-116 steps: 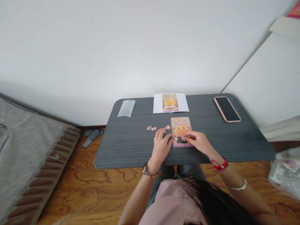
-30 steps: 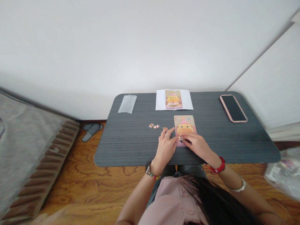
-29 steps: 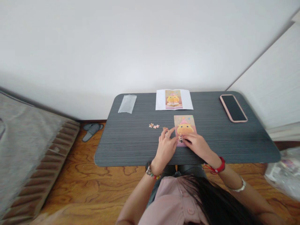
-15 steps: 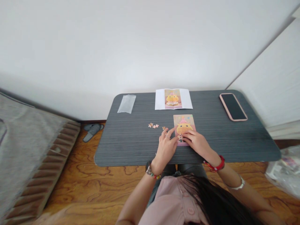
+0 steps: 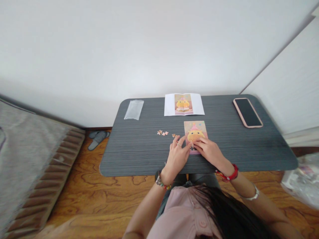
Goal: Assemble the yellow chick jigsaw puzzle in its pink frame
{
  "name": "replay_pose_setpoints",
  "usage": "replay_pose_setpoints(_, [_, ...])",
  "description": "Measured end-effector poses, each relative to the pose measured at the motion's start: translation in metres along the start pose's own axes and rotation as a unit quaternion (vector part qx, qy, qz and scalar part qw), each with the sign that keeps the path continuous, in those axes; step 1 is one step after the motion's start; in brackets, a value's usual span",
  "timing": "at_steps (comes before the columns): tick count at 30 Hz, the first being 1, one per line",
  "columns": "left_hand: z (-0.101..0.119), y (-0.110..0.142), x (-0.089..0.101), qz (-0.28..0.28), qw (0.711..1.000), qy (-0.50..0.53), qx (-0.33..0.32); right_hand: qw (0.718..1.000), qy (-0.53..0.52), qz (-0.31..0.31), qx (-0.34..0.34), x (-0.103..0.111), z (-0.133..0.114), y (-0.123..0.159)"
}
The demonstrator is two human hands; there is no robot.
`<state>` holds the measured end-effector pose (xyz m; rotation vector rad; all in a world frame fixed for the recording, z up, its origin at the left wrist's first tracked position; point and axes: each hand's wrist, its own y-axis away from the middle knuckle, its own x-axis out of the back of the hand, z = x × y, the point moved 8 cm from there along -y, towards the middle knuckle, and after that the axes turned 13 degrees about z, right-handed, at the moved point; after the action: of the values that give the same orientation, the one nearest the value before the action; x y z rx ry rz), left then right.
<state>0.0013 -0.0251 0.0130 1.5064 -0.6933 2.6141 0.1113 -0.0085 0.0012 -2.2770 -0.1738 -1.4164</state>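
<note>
A small jigsaw puzzle (image 5: 195, 130) showing a yellow figure in a pink hat lies flat on the dark grey table (image 5: 139, 152). My right hand (image 5: 209, 151) rests on the puzzle's lower part, fingers close together and pinched on a puzzle piece at the lower left corner. My left hand (image 5: 177, 155) lies beside the puzzle's left edge with fingers spread, its fingertips touching that edge and meeting the right fingertips. A few loose puzzle pieces (image 5: 162, 133) lie left of the hands, with one more loose piece (image 5: 173, 135) just beyond my left fingers.
A printed reference sheet (image 5: 183, 104) with the same picture lies at the table's far edge. A clear plastic bag (image 5: 134, 109) is at the far left, a pink-cased phone (image 5: 247, 112) at the far right. Grey slippers (image 5: 98, 139) sit on the wooden floor.
Both hands have stayed at the puzzle's lower left, and the right fingers have crept slightly up and left over the dark gap. The loose piece beside the puzzle in the oldest frame is gone.
</note>
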Motion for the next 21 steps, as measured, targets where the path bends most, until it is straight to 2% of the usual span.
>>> replay_pose_setpoints(12, [-0.0027, 0.0008, -0.0024, -0.003, 1.0, -0.02, 0.0, 1.0, 0.02, -0.01, 0.015, -0.0001, -0.0031, 0.0014])
replay_pose_setpoints(21, [-0.0012, -0.0006, -0.0003, -0.003, 1.0, -0.024, 0.001, 0.998, 0.018, 0.037, 0.044, 0.0006, -0.0038, 0.0039])
